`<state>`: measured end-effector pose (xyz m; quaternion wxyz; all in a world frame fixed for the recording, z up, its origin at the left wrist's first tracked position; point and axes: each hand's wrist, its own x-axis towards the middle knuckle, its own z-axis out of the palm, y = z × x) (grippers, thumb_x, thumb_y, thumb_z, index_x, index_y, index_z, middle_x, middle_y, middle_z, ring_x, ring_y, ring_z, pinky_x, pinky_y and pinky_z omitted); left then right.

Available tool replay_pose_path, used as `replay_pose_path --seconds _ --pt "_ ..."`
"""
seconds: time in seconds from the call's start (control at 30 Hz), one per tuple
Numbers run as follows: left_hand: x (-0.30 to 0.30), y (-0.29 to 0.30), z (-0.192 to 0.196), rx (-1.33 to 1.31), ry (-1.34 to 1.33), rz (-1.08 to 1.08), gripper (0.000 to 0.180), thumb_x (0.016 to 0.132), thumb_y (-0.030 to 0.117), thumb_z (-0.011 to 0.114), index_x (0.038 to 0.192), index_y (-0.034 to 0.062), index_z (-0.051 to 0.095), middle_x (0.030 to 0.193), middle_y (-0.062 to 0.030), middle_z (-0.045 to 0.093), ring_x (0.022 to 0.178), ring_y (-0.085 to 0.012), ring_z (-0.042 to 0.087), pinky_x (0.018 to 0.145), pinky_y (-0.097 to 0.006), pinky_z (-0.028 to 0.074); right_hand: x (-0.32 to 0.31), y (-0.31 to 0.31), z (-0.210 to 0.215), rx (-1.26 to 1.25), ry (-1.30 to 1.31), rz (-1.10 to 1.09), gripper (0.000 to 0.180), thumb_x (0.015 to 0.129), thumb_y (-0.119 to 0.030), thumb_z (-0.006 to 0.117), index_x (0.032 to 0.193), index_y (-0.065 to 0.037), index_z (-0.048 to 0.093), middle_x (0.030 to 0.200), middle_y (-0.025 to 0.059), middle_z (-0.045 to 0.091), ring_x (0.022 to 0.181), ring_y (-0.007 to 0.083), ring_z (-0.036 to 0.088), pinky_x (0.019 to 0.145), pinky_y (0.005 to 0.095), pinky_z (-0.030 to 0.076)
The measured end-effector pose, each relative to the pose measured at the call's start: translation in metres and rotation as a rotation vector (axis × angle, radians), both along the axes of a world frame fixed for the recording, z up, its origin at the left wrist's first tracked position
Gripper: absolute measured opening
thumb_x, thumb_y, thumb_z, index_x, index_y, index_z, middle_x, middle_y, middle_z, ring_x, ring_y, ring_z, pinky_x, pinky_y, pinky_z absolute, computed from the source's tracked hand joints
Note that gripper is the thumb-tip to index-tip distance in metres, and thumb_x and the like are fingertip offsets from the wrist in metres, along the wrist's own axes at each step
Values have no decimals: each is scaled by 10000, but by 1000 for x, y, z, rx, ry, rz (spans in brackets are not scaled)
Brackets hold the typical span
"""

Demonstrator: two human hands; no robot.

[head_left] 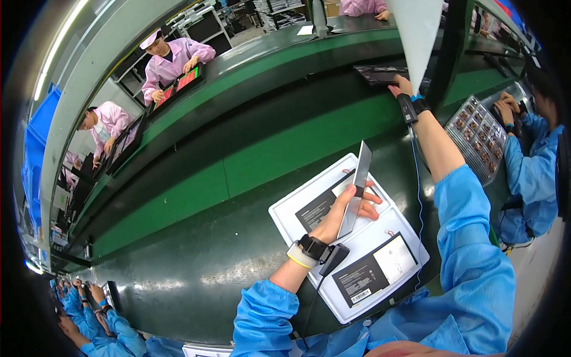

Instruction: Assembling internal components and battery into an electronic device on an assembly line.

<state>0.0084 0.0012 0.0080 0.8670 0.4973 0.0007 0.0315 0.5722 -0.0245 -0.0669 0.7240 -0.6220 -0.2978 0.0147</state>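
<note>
My left hand (351, 205) is closed around a thin silver-grey slab (362, 166), tilted up on edge above a white two-part tray (279, 208). Inside the tray lie flat battery packs with black and white labels and small wires. One battery pack (376, 269) shows fully in the near compartment; another pack (315, 212) in the far one is partly covered by my hand. My right arm stretches forward, and my right hand (402, 87) grips the near right edge of a flat dark panel (377, 75) at the green conveyor belt. Both wrists wear black bands with cords.
The green conveyor belt (202, 184) runs across in front of the dark bench (196, 279). To the right, a clear compartment tray (476, 140) holds small brown parts beside a co-worker in blue (535, 154). A white upright panel (418, 35) stands near my right hand. People in pink work across the line.
</note>
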Motion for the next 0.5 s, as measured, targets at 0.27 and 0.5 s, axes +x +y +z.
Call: replay_pose_path --seconds 0.27,0.5 --pt "-26 2 -16 -26 118 -23 970 934 710 489 1511 -58 355 1252 -290 599 988 -307 695 950 -428 536 -188 74 67 51 987 177 159 809 -16 695 913 -36 576 871 57 592 770 187 650 707 252 588" --pt "-6 5 -6 -7 80 -39 1094 826 753 593 1510 -61 337 1255 -268 608 952 -320 702 924 -406 539 -295 6 100 7 890 324 111 851 -57 717 893 17 646 905 82 667 827 176 664 906 293 579"
